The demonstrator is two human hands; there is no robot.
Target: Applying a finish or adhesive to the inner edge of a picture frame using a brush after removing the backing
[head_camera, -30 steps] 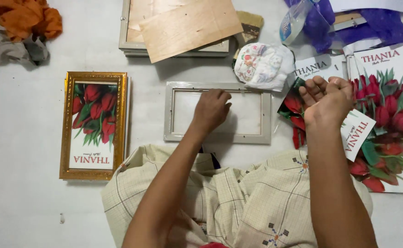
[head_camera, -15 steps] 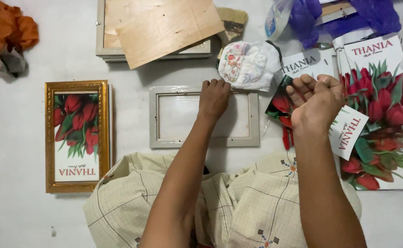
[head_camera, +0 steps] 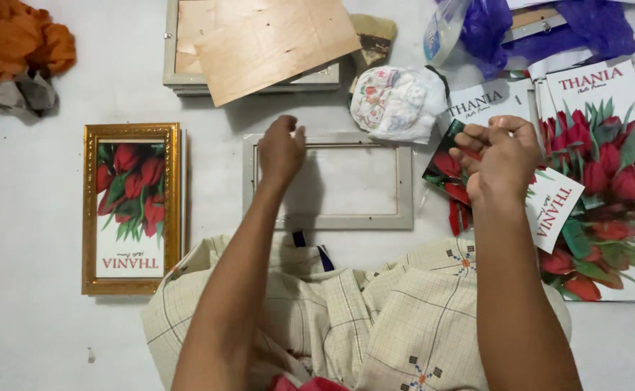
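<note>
An empty grey picture frame [head_camera: 332,219] lies flat on the white floor in front of my lap. My left hand [head_camera: 283,148] is at the frame's top rail near its left corner, with the fingers curled and pinching the rail. My right hand [head_camera: 498,156] is raised to the right of the frame, its fingers closed on a loose print of red tulips [head_camera: 556,210] that hangs partly under the hand. The hand covers the middle of that print.
A gold-framed tulip picture [head_camera: 133,206] lies at left. A plywood board [head_camera: 274,43] rests on stacked frames at the back. Beside it lie a white patterned cloth bundle [head_camera: 397,101] and a purple plastic bag [head_camera: 549,25]. More tulip prints [head_camera: 607,145] are at right, orange cloth [head_camera: 20,36] far left.
My left hand slid from lying flat on the frame's middle up to its top rail and curled its fingers there. My right hand stayed over the prints with the tulip print.
</note>
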